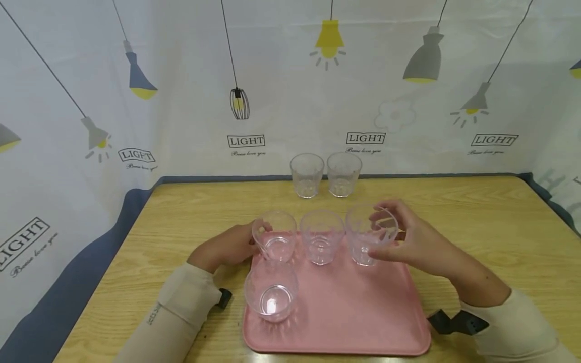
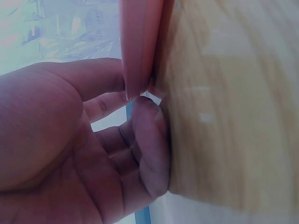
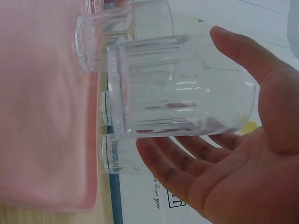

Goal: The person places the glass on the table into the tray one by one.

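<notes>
My right hand (image 1: 415, 242) holds a clear tumbler (image 3: 168, 88) by its sides, thumb on one side and fingers curved round the other. That cup is upright over the back right corner of a pink tray (image 1: 354, 307). At the tray's back left corner, my left hand (image 1: 233, 244) pinches the rim (image 2: 138, 42) between thumb and fingers, partly hidden behind a clear tumbler (image 1: 278, 242) in the head view. Another clear tumbler (image 1: 321, 239) stands at the middle of the back edge, and one more (image 1: 272, 297) at the front left.
Two more clear tumblers, a left one (image 1: 307, 176) and a right one (image 1: 343, 176), stand side by side at the back of the wooden table (image 1: 490, 227). Behind them hangs a white curtain (image 1: 290, 60) printed with lamps.
</notes>
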A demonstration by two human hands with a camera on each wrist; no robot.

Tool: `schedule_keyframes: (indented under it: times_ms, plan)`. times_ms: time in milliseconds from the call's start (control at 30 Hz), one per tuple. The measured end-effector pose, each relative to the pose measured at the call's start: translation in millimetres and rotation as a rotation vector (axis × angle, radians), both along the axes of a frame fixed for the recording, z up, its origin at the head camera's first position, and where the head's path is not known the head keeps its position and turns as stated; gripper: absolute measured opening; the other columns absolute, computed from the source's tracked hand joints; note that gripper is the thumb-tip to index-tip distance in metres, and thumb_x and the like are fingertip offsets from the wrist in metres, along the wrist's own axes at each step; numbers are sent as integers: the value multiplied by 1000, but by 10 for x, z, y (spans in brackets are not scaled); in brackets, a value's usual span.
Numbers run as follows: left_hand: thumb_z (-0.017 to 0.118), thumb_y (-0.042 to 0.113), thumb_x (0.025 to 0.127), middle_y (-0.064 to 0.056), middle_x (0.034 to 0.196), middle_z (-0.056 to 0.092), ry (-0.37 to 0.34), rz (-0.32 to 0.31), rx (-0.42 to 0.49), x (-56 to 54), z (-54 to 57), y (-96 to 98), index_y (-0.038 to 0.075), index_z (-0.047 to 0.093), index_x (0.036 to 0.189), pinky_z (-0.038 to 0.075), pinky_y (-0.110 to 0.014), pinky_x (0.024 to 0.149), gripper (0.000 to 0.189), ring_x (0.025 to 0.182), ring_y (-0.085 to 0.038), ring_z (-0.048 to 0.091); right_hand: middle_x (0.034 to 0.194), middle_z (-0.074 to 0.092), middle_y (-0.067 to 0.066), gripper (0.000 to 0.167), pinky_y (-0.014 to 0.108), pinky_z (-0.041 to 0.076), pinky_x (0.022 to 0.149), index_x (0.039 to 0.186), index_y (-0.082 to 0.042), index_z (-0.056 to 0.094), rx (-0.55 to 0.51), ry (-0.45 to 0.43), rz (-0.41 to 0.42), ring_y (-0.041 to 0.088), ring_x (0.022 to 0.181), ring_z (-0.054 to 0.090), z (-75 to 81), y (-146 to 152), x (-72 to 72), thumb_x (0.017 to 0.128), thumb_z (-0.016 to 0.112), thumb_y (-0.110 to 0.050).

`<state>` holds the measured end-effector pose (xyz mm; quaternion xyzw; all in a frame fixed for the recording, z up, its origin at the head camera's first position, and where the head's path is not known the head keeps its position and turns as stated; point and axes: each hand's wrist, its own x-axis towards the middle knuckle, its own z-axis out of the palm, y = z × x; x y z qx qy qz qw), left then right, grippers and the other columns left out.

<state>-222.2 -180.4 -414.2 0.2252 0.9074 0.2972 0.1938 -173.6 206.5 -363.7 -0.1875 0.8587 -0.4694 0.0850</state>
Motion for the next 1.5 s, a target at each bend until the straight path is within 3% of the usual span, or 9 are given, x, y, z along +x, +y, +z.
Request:
schedule_keyframes:
  times_ms: [233, 500, 633, 967, 1267, 1500]
  plan:
    - [62, 21, 99, -2, 113, 67, -2, 2, 1, -1, -4, 5, 21, 57, 123, 48, -43, 100, 24, 104, -18, 59, 140, 50, 20, 83, 51, 48, 99, 144, -8, 31, -3, -55, 121, 40, 128, 52, -31, 48, 17, 81, 83, -22]
    - [62, 22, 99, -2, 111, 67, 5, -7, 4, -7, -9, 8, 21, 57, 122, 48, -43, 99, 23, 103, -17, 59, 141, 49, 17, 85, 34, 51, 101, 140, -10, 33, -19, -99, 232, 40, 127, 53, -24, 37, 71, 76, 87, -20]
    - [62, 23, 99, -2, 111, 67, 9, -8, 1, -5, -5, 4, 21, 57, 121, 47, -44, 100, 23, 104, -18, 59, 142, 49, 14, 86, 32, 49, 104, 140, -13, 35, -6, -110, 268, 38, 127, 53, -27, 4, 98, 73, 89, -21]
    - [62, 19, 98, -2, 111, 67, -2, -9, 16, -4, 0, 4, 20, 57, 121, 47, -43, 100, 24, 104, -18, 59, 134, 51, 11, 91, 35, 49, 104, 145, -18, 38, -20, -101, 314, 32, 124, 53, -27, -111, 181, 71, 91, -24]
    - [62, 20, 98, -2, 113, 66, -4, -1, 21, -7, -3, 4, 19, 57, 122, 47, -44, 101, 24, 106, -19, 59, 133, 51, 12, 98, 31, 52, 100, 150, -11, 33, -51, -114, 347, 32, 121, 56, -47, -249, 293, 73, 90, -28]
    - [62, 20, 99, -3, 114, 66, -10, 3, 18, -5, -4, 5, 19, 56, 123, 47, -46, 102, 25, 107, -19, 59, 131, 53, 13, 87, 34, 52, 100, 143, -15, 38, -52, -143, 347, 32, 120, 57, -100, -382, 367, 73, 90, -27]
